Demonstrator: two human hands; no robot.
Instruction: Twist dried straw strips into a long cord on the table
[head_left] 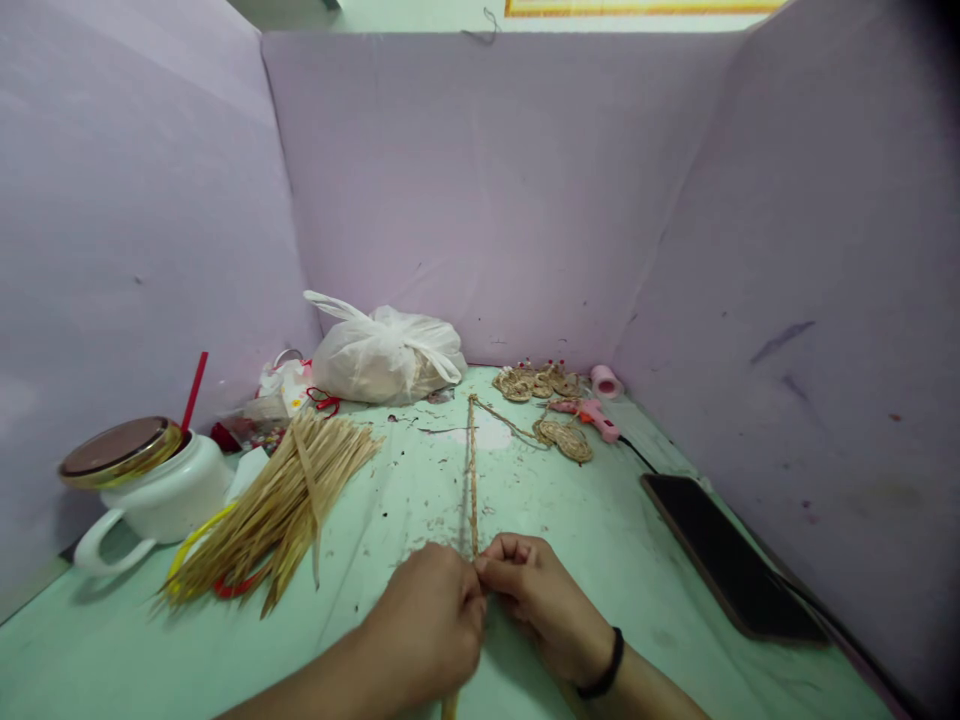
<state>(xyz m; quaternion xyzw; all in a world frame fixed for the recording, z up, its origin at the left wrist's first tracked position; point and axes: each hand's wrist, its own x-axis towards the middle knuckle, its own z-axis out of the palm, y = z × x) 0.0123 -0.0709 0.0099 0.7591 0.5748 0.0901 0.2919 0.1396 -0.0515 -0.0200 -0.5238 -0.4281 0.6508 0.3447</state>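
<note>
A thin twisted straw cord (472, 470) runs up the middle of the table toward the back. Its near end lies between my two hands. My left hand (435, 620) is closed around the cord, knuckles up, and a flat strand (450, 706) pokes out below it. Pinched at the cord beside it is my right hand (536, 595), thumb against the forefinger, with a black band on the wrist. At the far end the cord bends right and leads to a coiled straw piece (566, 440). The fingertips of my left hand are partly hidden.
A bundle of dry straw strips (285, 510) lies left, near a white mug (165, 490) with a lid on top. Behind are a tied white plastic bag (390, 350) and coiled straw pieces (525, 383). A pink glue gun (596, 418), a pink roll (605, 382) and a phone (727, 555) lie right.
</note>
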